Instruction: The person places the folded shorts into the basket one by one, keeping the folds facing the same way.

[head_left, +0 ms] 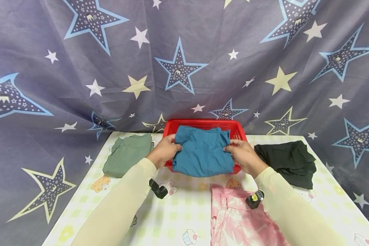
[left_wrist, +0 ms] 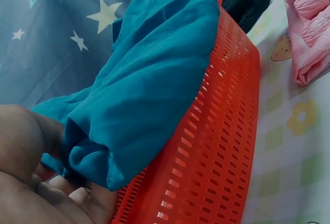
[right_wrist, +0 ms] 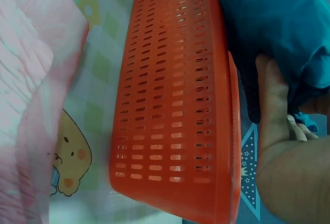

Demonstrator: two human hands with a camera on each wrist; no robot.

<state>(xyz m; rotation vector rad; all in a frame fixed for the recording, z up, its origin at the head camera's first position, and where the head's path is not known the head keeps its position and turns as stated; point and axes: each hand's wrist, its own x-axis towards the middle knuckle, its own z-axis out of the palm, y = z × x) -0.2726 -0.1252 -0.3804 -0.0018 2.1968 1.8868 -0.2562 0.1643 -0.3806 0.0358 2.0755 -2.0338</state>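
Observation:
A folded blue-teal garment (head_left: 203,152) is held up over the red perforated basket (head_left: 203,122). My left hand (head_left: 165,149) pinches its left edge, thumb in front and fingers behind. At the opposite edge my right hand (head_left: 242,154) grips the cloth the same way. In the left wrist view the garment (left_wrist: 149,74) hangs along the rim of the basket (left_wrist: 211,147), with the left hand (left_wrist: 41,172) curled round its corner. From the right wrist, the right hand (right_wrist: 289,147) holds the cloth just beyond the basket's wall (right_wrist: 165,100).
A folded green garment (head_left: 129,155) lies on the table at the left. At the right is a black garment (head_left: 287,162). Pink patterned clothing (head_left: 240,218) lies at the front, below the right forearm. A star-printed curtain (head_left: 178,102) hangs behind the checked tablecloth (head_left: 160,222).

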